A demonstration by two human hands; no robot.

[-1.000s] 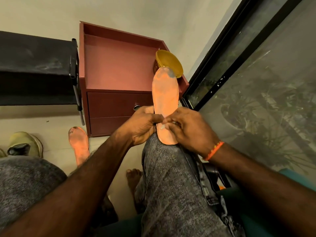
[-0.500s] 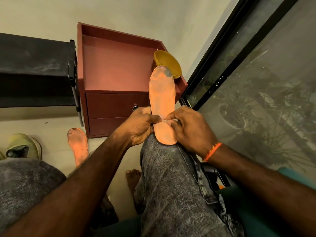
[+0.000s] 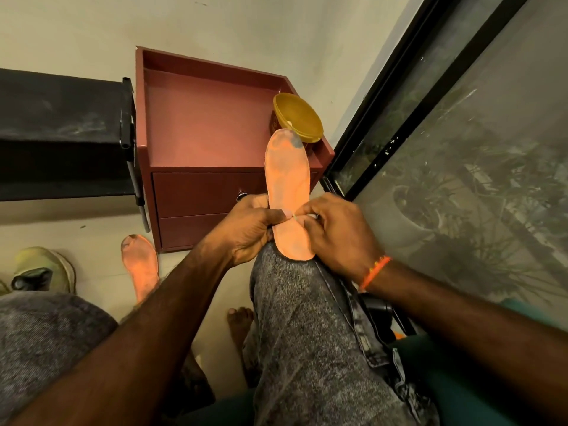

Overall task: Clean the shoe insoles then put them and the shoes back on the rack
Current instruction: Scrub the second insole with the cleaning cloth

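Observation:
An orange insole with a grey smudge at its toe stands on my right knee, toe pointing away from me. My left hand grips its left edge near the heel. My right hand pinches something small and whitish against the insole's right side; what it is I cannot tell. A second orange insole lies on the floor to the left. An olive shoe sits on the floor at the far left, partly hidden by my left knee.
A red-brown cabinet with drawers stands ahead, a yellow bowl on its right corner. A black rack shelf is on the left. A glass door with a black frame runs along the right. My bare foot rests below.
The insole and both hands stay on the knee; my fingers shift slightly along the insole near its heel. The view has tilted a little.

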